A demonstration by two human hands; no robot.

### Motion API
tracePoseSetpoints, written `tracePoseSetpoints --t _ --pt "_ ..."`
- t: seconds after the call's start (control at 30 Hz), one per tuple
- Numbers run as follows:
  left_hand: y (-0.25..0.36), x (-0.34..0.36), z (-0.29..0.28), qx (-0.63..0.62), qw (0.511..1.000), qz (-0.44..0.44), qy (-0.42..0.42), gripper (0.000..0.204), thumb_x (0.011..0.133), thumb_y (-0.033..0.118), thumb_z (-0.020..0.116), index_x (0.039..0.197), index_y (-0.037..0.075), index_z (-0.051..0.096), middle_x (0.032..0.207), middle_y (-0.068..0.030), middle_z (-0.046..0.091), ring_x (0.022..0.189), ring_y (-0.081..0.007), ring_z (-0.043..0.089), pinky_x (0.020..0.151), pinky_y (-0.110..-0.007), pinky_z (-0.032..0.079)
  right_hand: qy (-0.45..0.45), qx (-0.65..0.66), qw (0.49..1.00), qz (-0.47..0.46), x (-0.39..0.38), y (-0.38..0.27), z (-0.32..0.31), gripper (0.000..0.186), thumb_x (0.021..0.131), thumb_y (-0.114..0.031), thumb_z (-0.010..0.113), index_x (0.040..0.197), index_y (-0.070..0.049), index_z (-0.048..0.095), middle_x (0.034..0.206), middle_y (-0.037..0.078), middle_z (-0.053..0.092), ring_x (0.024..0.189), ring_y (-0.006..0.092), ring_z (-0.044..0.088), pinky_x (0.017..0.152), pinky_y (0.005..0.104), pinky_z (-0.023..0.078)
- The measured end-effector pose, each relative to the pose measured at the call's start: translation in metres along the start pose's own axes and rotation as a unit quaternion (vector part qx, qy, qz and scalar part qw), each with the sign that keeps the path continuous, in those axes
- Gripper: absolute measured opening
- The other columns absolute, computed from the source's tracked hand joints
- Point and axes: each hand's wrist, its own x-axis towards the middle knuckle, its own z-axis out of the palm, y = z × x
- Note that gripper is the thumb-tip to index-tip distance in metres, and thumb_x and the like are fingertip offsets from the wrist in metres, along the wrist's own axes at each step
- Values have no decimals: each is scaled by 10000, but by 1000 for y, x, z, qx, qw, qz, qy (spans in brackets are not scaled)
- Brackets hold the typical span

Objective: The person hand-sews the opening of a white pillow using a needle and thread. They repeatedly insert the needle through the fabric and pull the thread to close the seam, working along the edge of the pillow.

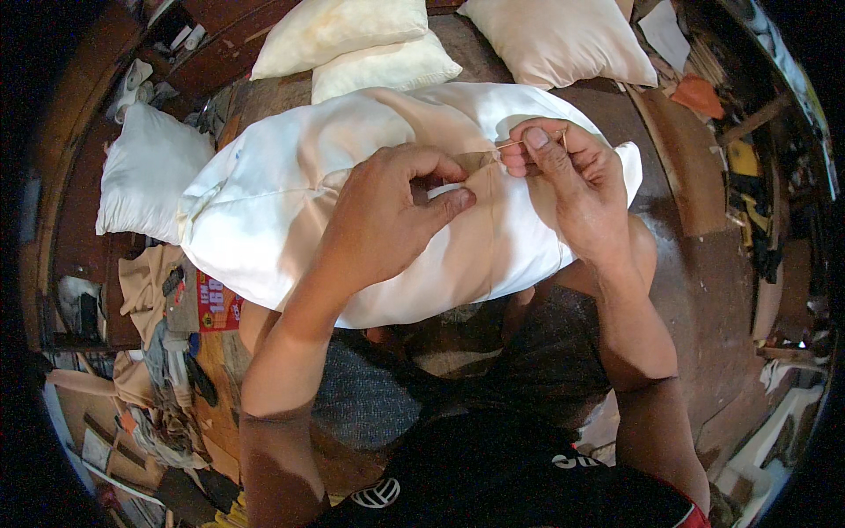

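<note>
A large, plump white cushion (422, 264) lies across my lap, with gathered puckers and a seam line across its middle. My left hand (378, 211) rests on it, thumb and forefinger pinching a small fold of the cloth near the seam. Just to the right, my right hand (572, 176) holds a thin golden thread (512, 143) between thumb and forefinger. The strand runs taut from the cloth to the fingertips, and a short end sticks out beyond them. Whether a needle is in those fingers I cannot make out.
Two cream cushions (378, 66) are stacked at the far side, with a beige cushion (563, 44) to their right. Another white cushion (145, 176) stands at the left. Cloth scraps (167, 414) lie at lower left; a wooden board (678, 158) is at the right.
</note>
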Motion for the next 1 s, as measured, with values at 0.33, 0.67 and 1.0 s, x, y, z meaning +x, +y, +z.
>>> tracePoseSetpoints --t 0.33,0.67,1.0 --pt "-2 0 5 -105 994 -36 18 182 884 150 723 984 -2 714 885 -104 724 784 -167 654 734 -309 520 -42 -21 999 -12 5 3 -2 256 1046 -169 577 1081 65 675 942 71 701 857 97 615 784 237 500" --pt "-2 1 8 -129 989 -70 25 164 904 110 719 1000 -23 715 906 -69 730 848 -105 635 778 -261 498 -50 -7 998 25 6 0 -5 260 1041 -183 586 1077 56 681 934 71 710 847 105 632 790 250 511" --pt "-4 2 14 -133 989 -44 37 128 921 92 685 987 -16 707 914 -77 723 869 -117 644 802 -269 503 -69 2 997 43 7 2 -9 248 1039 -174 583 1061 49 689 918 65 707 824 106 631 783 252 514"
